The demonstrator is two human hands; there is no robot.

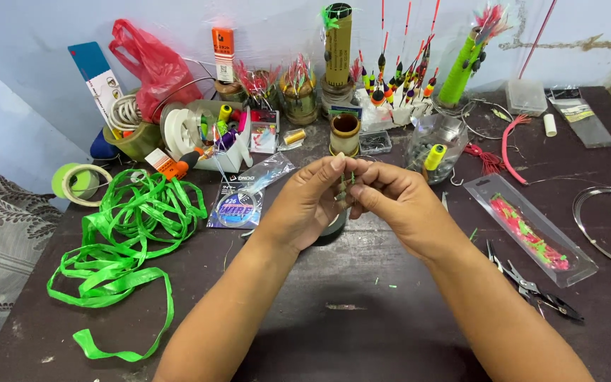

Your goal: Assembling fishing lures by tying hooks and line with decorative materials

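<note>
Both my hands meet above the middle of the dark table [362, 318]. My left hand [305, 205] and my right hand [397, 201] pinch a small green and grey fishing lure piece [346, 188] between their fingertips. The piece stands roughly upright between thumbs and forefingers. A dark round spool [335, 228] lies on the table just under my left hand, mostly hidden.
A tangle of green ribbon [125, 233] lies at left, a wire packet [238, 205] beside it. Small pliers [532, 286] and a clear packet of pink pieces [532, 233] lie at right. Fishing floats [397, 85], thread spools and jars crowd the back edge.
</note>
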